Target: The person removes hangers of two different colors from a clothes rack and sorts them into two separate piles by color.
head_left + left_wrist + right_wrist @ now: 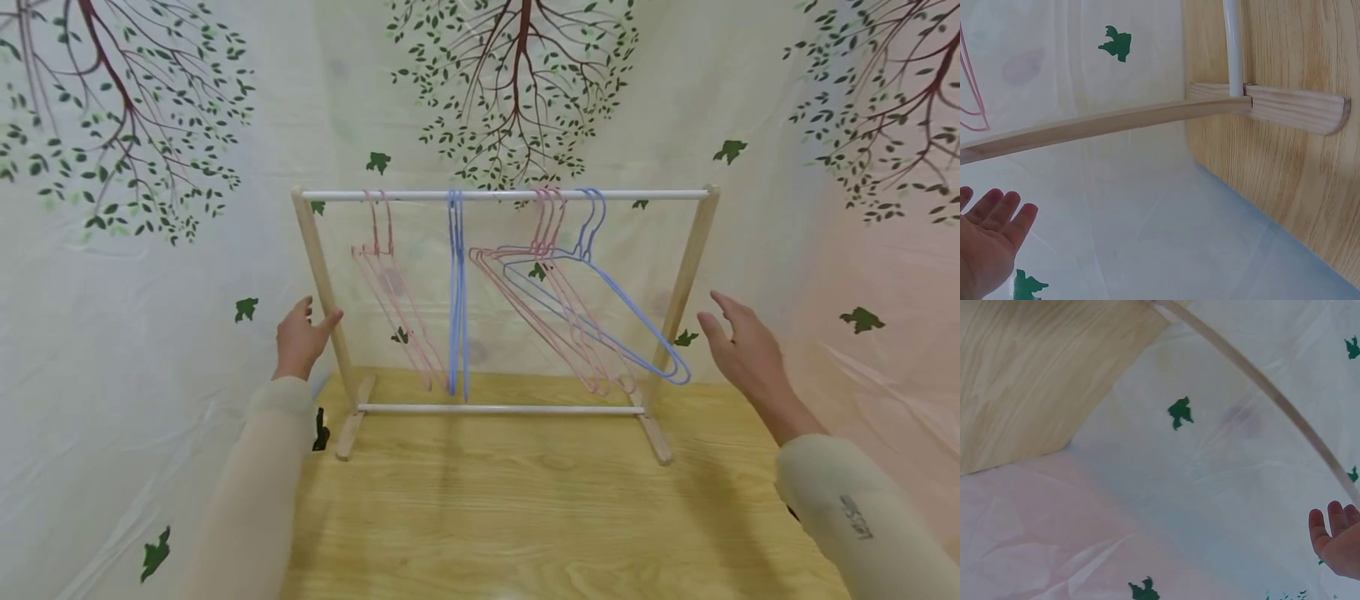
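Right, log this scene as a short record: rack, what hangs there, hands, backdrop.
Rack: upright on a wood-grain surface
Hanging: pink hangers and blue hangers, on the top bar
Order from left: pink, blue, pink, blue
Left hand: empty, by the left post; contact unclear
Right hand: empty, beside the right post, gap visible
Backdrop: pale sheet printed with trees

Rack [689,267] is standing on surface [495,517] btwn L hand [300,340] (poss. touching) & R hand [746,346]; hangers [456,292] hanging from rail [498,196], backdrop [330,108] behind.
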The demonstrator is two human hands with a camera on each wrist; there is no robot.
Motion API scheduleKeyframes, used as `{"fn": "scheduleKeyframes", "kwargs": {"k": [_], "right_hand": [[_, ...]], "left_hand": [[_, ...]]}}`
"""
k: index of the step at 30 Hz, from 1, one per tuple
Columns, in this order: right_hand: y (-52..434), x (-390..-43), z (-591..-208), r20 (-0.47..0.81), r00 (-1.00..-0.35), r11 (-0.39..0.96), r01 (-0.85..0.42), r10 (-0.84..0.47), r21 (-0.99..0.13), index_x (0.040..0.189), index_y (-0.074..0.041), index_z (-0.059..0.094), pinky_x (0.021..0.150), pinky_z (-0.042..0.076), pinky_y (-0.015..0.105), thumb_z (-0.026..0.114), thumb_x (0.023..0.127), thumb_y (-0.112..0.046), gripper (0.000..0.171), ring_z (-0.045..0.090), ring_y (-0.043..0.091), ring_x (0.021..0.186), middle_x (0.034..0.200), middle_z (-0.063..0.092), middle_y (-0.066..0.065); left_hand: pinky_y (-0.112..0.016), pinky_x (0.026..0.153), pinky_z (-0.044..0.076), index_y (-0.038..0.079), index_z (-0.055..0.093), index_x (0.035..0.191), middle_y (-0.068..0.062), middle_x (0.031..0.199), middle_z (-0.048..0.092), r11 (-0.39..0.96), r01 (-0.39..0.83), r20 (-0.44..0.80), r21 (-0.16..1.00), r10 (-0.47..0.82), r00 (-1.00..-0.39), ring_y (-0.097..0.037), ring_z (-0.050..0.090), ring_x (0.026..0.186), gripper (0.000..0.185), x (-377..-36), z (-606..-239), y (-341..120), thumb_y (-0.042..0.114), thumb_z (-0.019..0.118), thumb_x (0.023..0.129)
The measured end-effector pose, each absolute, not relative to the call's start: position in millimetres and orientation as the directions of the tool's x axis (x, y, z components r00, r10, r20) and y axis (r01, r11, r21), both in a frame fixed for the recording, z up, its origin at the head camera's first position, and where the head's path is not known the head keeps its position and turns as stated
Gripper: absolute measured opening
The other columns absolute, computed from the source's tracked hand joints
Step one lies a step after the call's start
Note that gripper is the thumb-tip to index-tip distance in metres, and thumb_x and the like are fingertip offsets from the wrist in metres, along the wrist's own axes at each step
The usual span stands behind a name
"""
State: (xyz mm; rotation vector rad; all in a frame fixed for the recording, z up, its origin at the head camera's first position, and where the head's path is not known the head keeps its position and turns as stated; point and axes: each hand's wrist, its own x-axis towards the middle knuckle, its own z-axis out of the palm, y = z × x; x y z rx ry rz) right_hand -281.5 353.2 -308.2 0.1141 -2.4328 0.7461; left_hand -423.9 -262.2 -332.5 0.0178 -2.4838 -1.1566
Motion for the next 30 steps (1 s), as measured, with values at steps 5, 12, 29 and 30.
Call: {"fn": "scheduleKeyframes", "kwargs": {"k": [5, 12, 29, 30], "right_hand": [[333, -284, -296, 0.568, -0.819, 0.794, -0.291, 0.083, -0.535, 0.151, 0.000, 0.037, 0.096, 0.034, 0.069, 0.039, 0.108, -0.036, 0.056, 0.043, 0.053, 0.126, 0.147, 0.039, 0.032], [306, -287, -283, 0.534, -0.842, 0.735, -0.319, 0.070, -0.598, 0.146, 0.003, 0.045, 0.096, 0.039, 0.065, 0.041, 0.107, -0.038, 0.057, 0.046, 0.050, 0.123, 0.142, 0.045, 0.030], [278, -297, -282, 0.454, -0.889, 0.719, -0.279, 0.056, -0.636, 0.139, 0.003, 0.054, 0.089, 0.047, 0.054, 0.046, 0.105, -0.040, 0.055, 0.058, 0.044, 0.113, 0.135, 0.055, 0.027], [276, -297, -283, 0.452, -0.890, 0.719, -0.278, 0.057, -0.637, 0.138, 0.003, 0.054, 0.089, 0.047, 0.054, 0.047, 0.105, -0.039, 0.054, 0.059, 0.043, 0.113, 0.135, 0.055, 0.027]], "left_hand": [[-0.053, 0.105, 0.039, -0.005, 0.032, 0.151, -0.031, 0.145, 0.043, 0.596, 0.175, 0.361, 0.783, -0.208, -0.909, -0.045, 0.045, 0.131, 0.072, -427, -337, -259, 0.036, 0.061, 0.099], [-0.049, 0.102, 0.044, -0.005, 0.038, 0.149, -0.031, 0.139, 0.050, 0.558, 0.190, 0.374, 0.808, -0.236, -0.897, -0.043, 0.051, 0.126, 0.065, -430, -341, -255, 0.028, 0.063, 0.099], [-0.048, 0.089, 0.052, -0.002, 0.060, 0.133, -0.024, 0.123, 0.064, 0.529, 0.223, 0.413, 0.819, -0.274, -0.868, -0.037, 0.064, 0.107, 0.040, -438, -353, -249, 0.019, 0.063, 0.099], [-0.048, 0.089, 0.052, -0.002, 0.060, 0.133, -0.024, 0.123, 0.063, 0.531, 0.222, 0.414, 0.818, -0.275, -0.868, -0.037, 0.064, 0.107, 0.040, -437, -353, -250, 0.019, 0.063, 0.099]]}}
